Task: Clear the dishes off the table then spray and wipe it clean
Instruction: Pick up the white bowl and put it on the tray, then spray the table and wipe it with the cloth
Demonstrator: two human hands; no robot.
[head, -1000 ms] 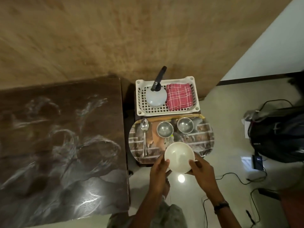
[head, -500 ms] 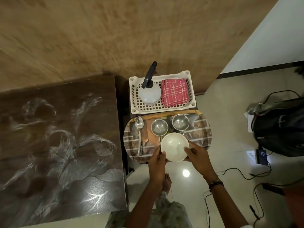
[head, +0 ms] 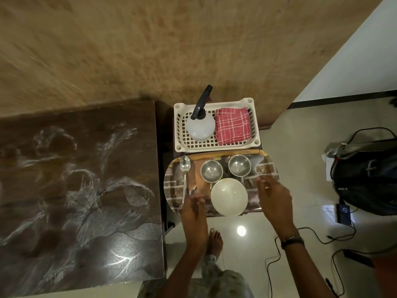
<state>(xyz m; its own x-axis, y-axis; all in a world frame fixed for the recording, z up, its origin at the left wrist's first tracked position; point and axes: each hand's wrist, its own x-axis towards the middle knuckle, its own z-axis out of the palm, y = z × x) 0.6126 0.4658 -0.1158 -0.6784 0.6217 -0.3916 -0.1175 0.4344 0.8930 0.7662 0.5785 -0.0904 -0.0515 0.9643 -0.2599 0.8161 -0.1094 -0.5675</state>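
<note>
My left hand (head: 194, 208) has loose, nearly straight fingers (head: 196, 197) holding nothing, just left of the white bowl (head: 229, 196). My right hand (head: 276, 200) is spread wide and empty just right of the bowl, its fingertips blurred. The bowl sits free on the tray (head: 269, 168), at its near edge. Behind the bowl stand two steel cups (head: 211, 170), with a spoon (head: 184, 175) to their left, its handle running toward my left fingers. Beyond the tray, the white basket (head: 217, 145) holds the spray bottle (head: 200, 123) and the red checked cloth (head: 233, 126). Far left of the bowl, the dark desk (head: 75, 190) carries no dishes, so I judge clearing done and spraying next. The risk I see: reaching over the bowl for the bottle, my wrist could clip a cup, or nudge the bowl off the near rim. The bottle's tall trigger might also tip it if I grab carelessly.
</note>
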